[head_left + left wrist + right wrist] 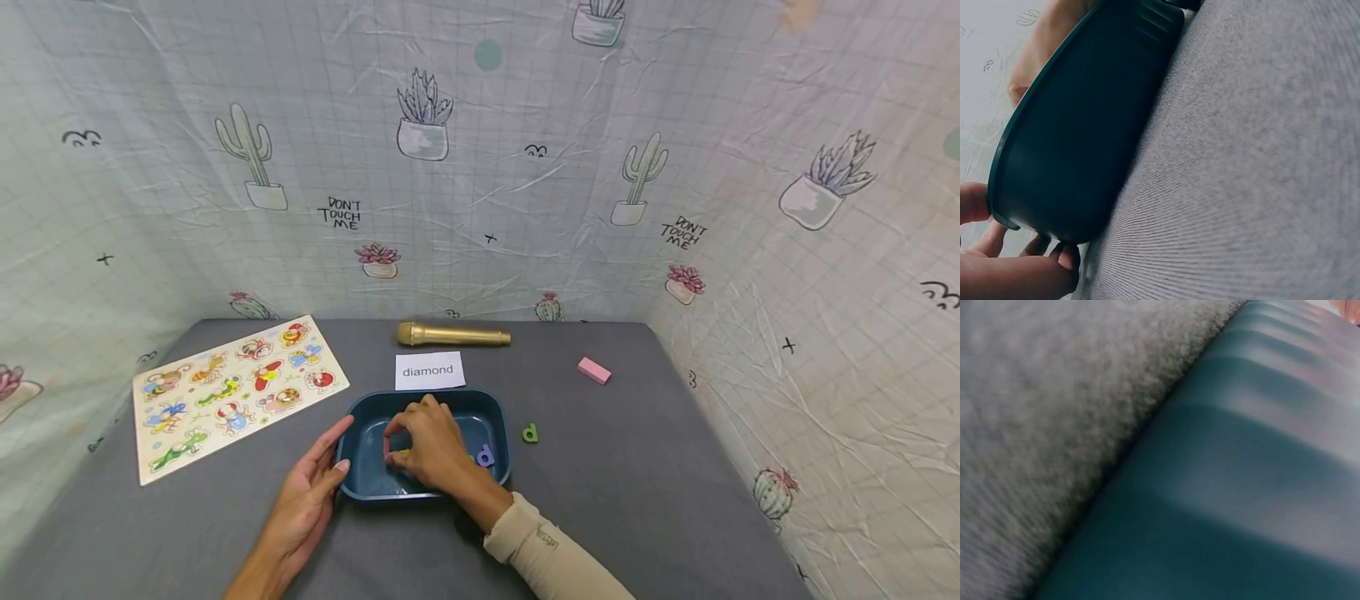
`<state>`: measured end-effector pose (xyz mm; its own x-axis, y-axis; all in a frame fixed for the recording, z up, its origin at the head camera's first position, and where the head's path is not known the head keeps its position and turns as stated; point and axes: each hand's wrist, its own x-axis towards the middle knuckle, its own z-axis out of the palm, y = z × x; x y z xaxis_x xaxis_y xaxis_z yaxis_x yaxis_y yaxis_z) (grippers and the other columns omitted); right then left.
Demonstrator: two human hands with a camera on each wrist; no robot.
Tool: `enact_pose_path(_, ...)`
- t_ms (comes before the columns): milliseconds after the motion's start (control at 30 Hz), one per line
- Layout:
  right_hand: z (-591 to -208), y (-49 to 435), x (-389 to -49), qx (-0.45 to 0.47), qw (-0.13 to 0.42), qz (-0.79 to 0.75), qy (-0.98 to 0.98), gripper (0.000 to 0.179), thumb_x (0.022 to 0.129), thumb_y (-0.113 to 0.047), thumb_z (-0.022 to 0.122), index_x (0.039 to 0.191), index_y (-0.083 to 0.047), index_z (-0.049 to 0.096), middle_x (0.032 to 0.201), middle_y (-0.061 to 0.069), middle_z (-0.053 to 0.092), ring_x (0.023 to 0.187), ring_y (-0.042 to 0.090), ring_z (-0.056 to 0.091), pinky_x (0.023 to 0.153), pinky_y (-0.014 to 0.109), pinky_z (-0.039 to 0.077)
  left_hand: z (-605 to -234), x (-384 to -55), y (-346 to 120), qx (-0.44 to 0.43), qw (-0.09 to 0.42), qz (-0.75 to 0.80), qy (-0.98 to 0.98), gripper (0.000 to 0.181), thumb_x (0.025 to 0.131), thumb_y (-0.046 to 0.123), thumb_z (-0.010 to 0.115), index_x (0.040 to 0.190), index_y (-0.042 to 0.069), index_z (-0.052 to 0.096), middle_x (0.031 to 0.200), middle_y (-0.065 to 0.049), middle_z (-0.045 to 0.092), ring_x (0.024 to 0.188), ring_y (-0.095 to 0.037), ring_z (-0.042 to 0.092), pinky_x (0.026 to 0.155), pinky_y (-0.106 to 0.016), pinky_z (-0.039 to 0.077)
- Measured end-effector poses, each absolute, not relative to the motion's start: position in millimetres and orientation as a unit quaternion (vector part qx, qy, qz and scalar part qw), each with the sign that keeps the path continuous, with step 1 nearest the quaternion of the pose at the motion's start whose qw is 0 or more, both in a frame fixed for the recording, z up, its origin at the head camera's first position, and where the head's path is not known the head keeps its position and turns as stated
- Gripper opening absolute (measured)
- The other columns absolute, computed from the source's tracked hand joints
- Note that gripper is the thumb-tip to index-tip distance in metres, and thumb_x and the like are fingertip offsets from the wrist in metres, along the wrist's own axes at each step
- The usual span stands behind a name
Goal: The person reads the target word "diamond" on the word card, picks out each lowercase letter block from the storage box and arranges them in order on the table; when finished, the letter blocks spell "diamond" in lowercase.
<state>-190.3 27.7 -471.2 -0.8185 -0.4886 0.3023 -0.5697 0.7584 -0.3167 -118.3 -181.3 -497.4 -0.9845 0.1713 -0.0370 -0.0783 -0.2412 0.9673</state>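
Note:
A dark blue tray (367, 483) sits on the grey table. My right hand (431, 442) reaches into it, pinching a thin pink piece (387, 447) upright between thumb and index finger; its exact shape cannot be made out. Inside the tray, a purple plastic letter (485, 455) lies right of that hand, and bits of yellow and green show beside and beneath it. With fingers extended, my left hand (306, 500) touches the tray's left end. The left wrist view has these fingers against the tray wall (1066, 144). Only the tray's outer side (1241, 462) fills the right wrist view.
Behind the tray lie a white card (429, 371) reading "diamond" and a gold microphone (453, 335). An insect puzzle board (247, 392) is at the left. To the right are a green plastic letter (530, 432) and a pink eraser-like block (594, 371). Printed cloth surrounds the table.

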Motion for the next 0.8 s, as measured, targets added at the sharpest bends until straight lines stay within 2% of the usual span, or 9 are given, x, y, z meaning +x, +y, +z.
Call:
enact_pose_path(233, -469.0, 31.2, -190.0, 0.284, 0.126, 0.233, -0.921, 0.029, 0.083, -0.037, 0.093, 0.107, -0.026, 0.081, 0.105, -0.011, 0.077, 0.100, 0.011, 0.058, 0.088, 0.026, 0.045, -498.4, -119.5, -181.1, 0.025, 0.083, 0.783, 0.616, 0.064, 0.112, 0.015, 0.054, 0.169, 0.014, 0.026, 0.180, -0.009, 0.009, 0.151, 0.001, 0.029, 0.110, -0.006, 0.038)
enact_pose_path(500, -461.2, 39.2, -185.0, 0.292, 0.152, 0.271, -0.905, 0.029, 0.083, -0.028, 0.093, 0.109, -0.025, 0.080, 0.101, -0.011, 0.078, 0.098, 0.010, 0.059, 0.090, 0.029, 0.047, -496.4, -119.6, -180.2, 0.006, 0.090, 0.778, 0.621, 0.063, 0.111, 0.014, 0.054, 0.169, 0.016, 0.028, 0.180, -0.006, 0.009, 0.162, -0.018, 0.014, 0.108, -0.004, 0.038)
enact_pose_path(633, -457.5, 45.3, -182.2, 0.291, 0.159, 0.284, -0.900, 0.029, 0.083, -0.026, 0.094, 0.109, -0.023, 0.080, 0.100, -0.009, 0.079, 0.096, 0.011, 0.059, 0.089, 0.030, 0.046, -495.7, -120.0, -180.2, 0.002, 0.088, 0.779, 0.620, 0.063, 0.111, 0.013, 0.054, 0.169, 0.016, 0.028, 0.180, -0.005, 0.009, 0.162, -0.016, 0.015, 0.108, -0.004, 0.038)
enact_pose_path(800, -453.5, 54.8, -178.4, 0.278, 0.155, 0.296, -0.901, 0.030, 0.084, -0.023, 0.093, 0.111, -0.022, 0.080, 0.101, -0.008, 0.080, 0.096, 0.012, 0.058, 0.089, 0.032, 0.045, -494.7, -120.7, -179.8, 0.009, 0.083, 0.780, 0.620, 0.062, 0.111, 0.012, 0.053, 0.168, 0.015, 0.029, 0.180, -0.004, 0.010, 0.164, -0.020, 0.011, 0.108, -0.004, 0.036)
